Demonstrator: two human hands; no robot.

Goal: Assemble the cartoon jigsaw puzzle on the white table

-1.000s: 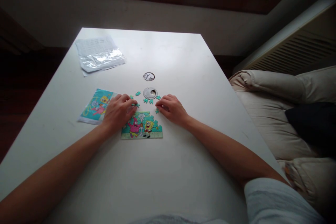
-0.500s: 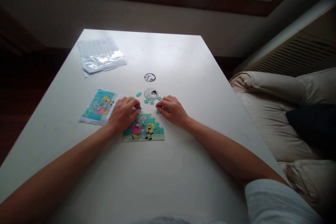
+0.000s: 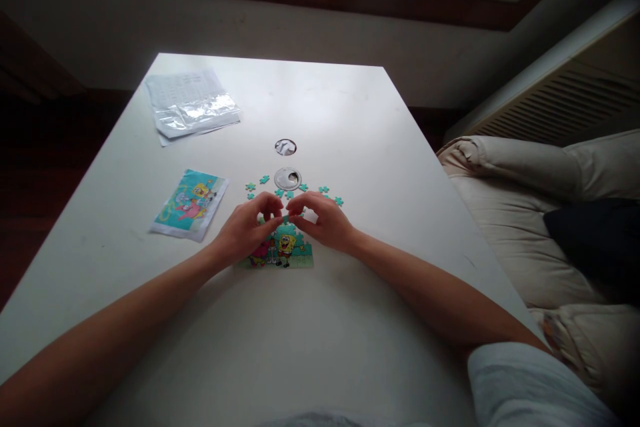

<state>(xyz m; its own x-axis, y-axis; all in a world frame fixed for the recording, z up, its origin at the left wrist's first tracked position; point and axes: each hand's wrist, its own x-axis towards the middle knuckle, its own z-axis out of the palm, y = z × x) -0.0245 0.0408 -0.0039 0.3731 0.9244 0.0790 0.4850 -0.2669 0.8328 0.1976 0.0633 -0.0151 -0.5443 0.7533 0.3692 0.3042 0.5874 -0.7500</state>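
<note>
A partly assembled jigsaw puzzle [image 3: 300, 257] with cartoon figures lies flat on the white table. My left hand [image 3: 250, 221] is over its upper left part, thumb and fingers pinched together. From the other side my right hand [image 3: 324, 220] reaches in, also pinching, its fingertips almost meeting the left ones. A small teal puzzle piece [image 3: 285, 219] shows between the two sets of fingertips. Just beyond the hands several loose teal pieces are scattered, among them one piece [image 3: 265, 179] on the left and another [image 3: 339, 201] on the right. My fingers hide the puzzle's upper edge.
A picture sheet [image 3: 187, 207] of the cartoon lies left of my left hand. Papers in a clear plastic sleeve [image 3: 193, 107] are at the table's far left. Two round cable holes [image 3: 286, 147] sit mid-table. A beige sofa [image 3: 500, 233] stands at the right.
My left hand has moved right with a puzzle piece, and my right hand has moved left. Their fingertips now meet above the puzzle, uncovering loose pieces on both sides.
</note>
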